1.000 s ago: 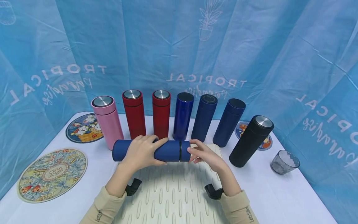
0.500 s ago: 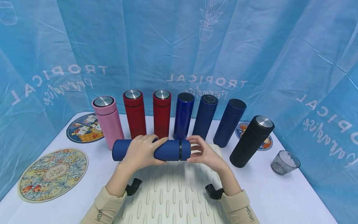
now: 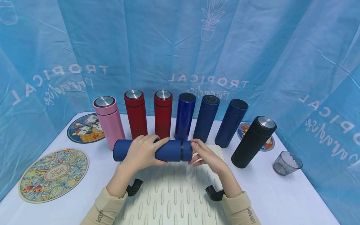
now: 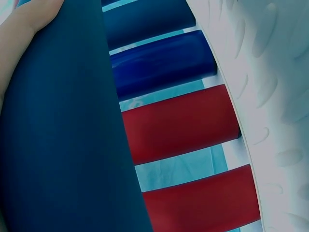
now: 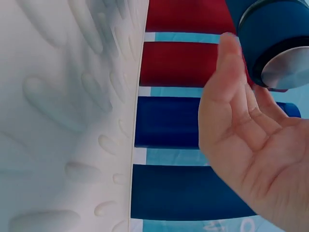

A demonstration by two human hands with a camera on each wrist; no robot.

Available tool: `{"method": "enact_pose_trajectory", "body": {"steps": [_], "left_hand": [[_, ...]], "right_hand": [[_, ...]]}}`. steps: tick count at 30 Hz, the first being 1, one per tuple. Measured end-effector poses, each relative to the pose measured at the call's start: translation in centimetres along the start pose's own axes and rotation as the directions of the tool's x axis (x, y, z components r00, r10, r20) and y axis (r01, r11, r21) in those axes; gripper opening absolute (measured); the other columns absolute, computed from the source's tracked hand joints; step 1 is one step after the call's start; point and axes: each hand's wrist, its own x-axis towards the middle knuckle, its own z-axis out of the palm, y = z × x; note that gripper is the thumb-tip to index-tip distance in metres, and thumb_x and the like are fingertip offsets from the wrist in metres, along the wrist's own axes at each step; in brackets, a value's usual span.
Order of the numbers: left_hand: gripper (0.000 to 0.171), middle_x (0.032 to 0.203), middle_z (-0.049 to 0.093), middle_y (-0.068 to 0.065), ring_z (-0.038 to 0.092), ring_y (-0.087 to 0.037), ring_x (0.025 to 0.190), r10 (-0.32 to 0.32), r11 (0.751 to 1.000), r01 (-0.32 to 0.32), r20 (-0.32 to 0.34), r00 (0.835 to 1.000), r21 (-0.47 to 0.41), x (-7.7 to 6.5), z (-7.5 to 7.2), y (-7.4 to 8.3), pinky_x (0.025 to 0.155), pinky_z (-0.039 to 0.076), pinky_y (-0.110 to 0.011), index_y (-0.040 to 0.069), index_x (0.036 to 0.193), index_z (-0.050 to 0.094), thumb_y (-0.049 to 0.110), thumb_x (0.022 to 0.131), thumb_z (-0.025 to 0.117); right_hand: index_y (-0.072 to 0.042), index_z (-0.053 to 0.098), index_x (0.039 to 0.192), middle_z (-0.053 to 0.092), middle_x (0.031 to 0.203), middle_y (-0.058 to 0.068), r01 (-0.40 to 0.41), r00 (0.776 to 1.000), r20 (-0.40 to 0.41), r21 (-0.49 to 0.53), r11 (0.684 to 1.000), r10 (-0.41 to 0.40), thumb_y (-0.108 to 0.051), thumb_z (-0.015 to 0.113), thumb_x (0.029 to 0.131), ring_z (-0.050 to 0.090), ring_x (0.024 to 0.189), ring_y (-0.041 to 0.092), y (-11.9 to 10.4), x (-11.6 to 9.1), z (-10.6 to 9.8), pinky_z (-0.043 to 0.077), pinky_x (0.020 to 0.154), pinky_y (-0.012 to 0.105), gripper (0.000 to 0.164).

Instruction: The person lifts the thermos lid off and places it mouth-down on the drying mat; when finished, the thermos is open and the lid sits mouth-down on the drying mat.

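Note:
A dark blue thermos flask [image 3: 172,151] lies sideways in the air over a cream ribbed mat [image 3: 168,187]. My left hand [image 3: 140,151] grips it round the body, thumb towards me. The screw lid [image 3: 187,151], marked off by a shiny black ring, points right; its brushed-metal top [image 5: 289,67] shows in the right wrist view. Beside that lid is my right hand [image 3: 207,158], its fingers loosely bent and its fingertips right at the lid's edge. In the left wrist view the flask body [image 4: 67,125] fills the left side, with part of the left hand [image 4: 24,29] along it.
Behind stand a pink flask [image 3: 110,125], two red flasks [image 3: 135,118], several blue flasks [image 3: 184,118] and a black flask [image 3: 251,143]. A glass [image 3: 287,163] stands far right. Round patterned mats [image 3: 54,175] lie left and back right. A blue curtain [image 3: 157,47] hangs behind.
My right hand spreads its fingers above and below the lid's end half a second ago, then swings so its fingers sit closer together beside it. The left hand and flask barely move.

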Motion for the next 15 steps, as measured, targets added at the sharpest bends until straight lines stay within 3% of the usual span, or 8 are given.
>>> {"method": "enact_pose_trajectory", "body": {"steps": [6, 15], "left_hand": [[0.082, 0.097, 0.063, -0.007, 0.062, -0.025, 0.083, 0.011, 1.000, -0.011, 0.002, 1.000, 0.008, 0.04, 0.07, 0.14, 0.079, 0.050, -0.043, 0.025, 0.122, 0.059, 0.063, 0.052, 0.077], [0.083, 0.096, 0.064, -0.007, 0.062, -0.025, 0.083, 0.006, 1.000, -0.006, 0.000, 1.000, 0.005, 0.02, 0.10, 0.18, 0.079, 0.050, -0.043, 0.024, 0.122, 0.060, 0.063, 0.051, 0.078]], "right_hand": [[-0.004, 0.034, 0.132, 0.059, 0.103, 0.016, -0.049, 0.999, -0.020, -0.004, 0.999, 0.049, -0.045, 0.043, 0.095, 0.063, 0.075, 0.018, 0.03, 0.26, 0.05, 0.052, 0.070, 0.032, 0.056], [-0.007, 0.033, 0.135, 0.051, 0.115, 0.020, 0.017, 1.000, -0.003, 0.021, 1.000, -0.017, -0.037, 0.056, 0.088, 0.057, 0.084, 0.020, 0.13, 0.09, -0.27, 0.052, 0.076, 0.033, 0.060]]}}
